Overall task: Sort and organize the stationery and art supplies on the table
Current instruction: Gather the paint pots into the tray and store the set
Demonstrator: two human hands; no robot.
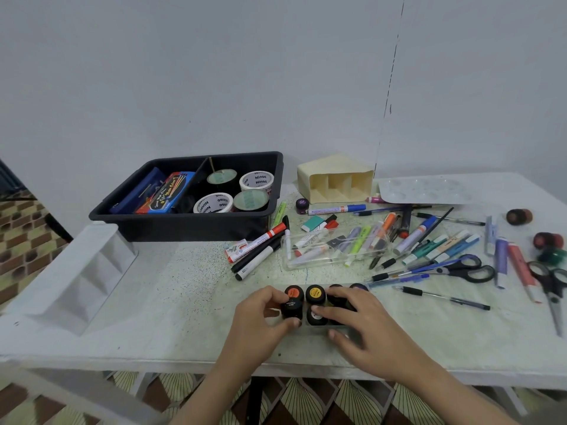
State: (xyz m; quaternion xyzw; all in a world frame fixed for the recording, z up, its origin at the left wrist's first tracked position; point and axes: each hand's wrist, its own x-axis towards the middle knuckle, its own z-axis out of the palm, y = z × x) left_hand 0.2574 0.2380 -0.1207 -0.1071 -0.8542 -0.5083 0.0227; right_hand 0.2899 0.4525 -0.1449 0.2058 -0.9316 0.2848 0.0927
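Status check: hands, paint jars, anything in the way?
Left hand grips front jar. Right hand rests on neighbouring jars. Pens and scissors lie behind, apart from them.

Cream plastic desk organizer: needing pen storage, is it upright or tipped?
Tipped: the cream plastic desk organizer lies on its side, its compartments facing the camera.
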